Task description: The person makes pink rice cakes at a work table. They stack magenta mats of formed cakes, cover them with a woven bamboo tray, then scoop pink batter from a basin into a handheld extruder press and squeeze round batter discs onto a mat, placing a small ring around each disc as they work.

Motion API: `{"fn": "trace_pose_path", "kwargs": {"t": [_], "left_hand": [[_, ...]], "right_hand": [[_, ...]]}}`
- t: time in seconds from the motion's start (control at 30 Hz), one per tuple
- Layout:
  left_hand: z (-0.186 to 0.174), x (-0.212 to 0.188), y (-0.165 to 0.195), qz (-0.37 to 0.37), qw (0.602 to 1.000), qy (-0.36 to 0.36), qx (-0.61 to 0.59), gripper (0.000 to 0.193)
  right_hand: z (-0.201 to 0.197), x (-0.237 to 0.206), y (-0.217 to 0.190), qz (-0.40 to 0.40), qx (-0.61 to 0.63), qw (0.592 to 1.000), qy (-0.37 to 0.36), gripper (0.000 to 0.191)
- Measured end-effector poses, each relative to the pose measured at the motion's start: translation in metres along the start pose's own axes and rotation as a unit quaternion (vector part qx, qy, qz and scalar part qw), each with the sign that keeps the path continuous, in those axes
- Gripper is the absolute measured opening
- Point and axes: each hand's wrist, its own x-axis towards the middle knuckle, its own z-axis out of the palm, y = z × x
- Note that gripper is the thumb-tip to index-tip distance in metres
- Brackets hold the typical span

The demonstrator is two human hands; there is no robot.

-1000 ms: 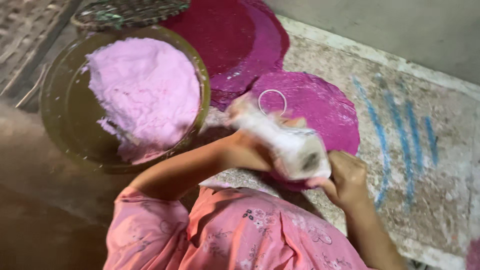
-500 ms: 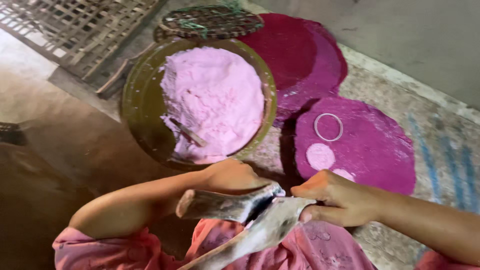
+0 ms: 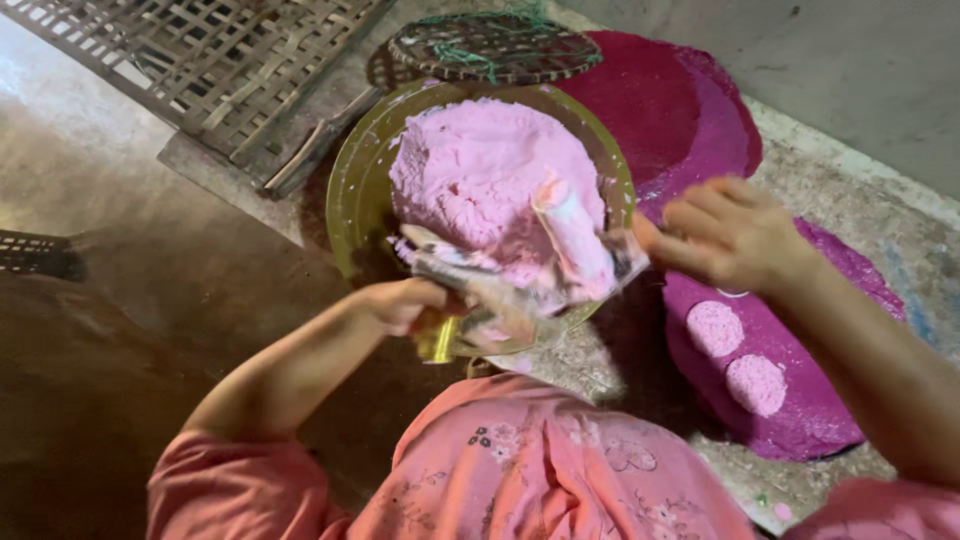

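Observation:
My left hand (image 3: pixel 405 303) grips one end of a crumpled, pink-smeared plastic sheet (image 3: pixel 520 285) over the near rim of a round brass-coloured bowl (image 3: pixel 352 205). My right hand (image 3: pixel 725 232) pinches the sheet's other end at the bowl's right edge. The bowl holds a big mound of pale pink dough (image 3: pixel 480 175). A magenta cloth mat (image 3: pixel 810 400) to the right carries two small round pink dough discs (image 3: pixel 714 328), (image 3: pixel 756 384).
A larger magenta mat (image 3: pixel 670 110) lies behind the bowl, partly under a round woven lid (image 3: pixel 495 45). A woven bamboo lattice (image 3: pixel 215 65) rests at the top left. The floor is rough concrete. My pink flowered clothing (image 3: pixel 540 470) fills the bottom.
Both hands have lifted the plastic sheet from near my lap up over the bowl's near rim. A second dough disc lies on the mat, and the ring seen earlier is hidden.

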Motion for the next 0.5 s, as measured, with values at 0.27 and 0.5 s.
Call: {"fn": "trace_pose_path", "kwargs": {"t": [0.27, 0.5], "left_hand": [[0.002, -0.013, 0.009, 0.364, 0.850, 0.355, 0.138, 0.041], [-0.002, -0.028, -0.002, 0.474, 0.619, 0.492, 0.387, 0.035]], "right_hand": [[0.092, 0.087, -0.090, 0.466, 0.317, 0.800, -0.206, 0.060], [0.188, 0.180, -0.162, 0.148, 0.178, 0.948, -0.218, 0.019]]}}
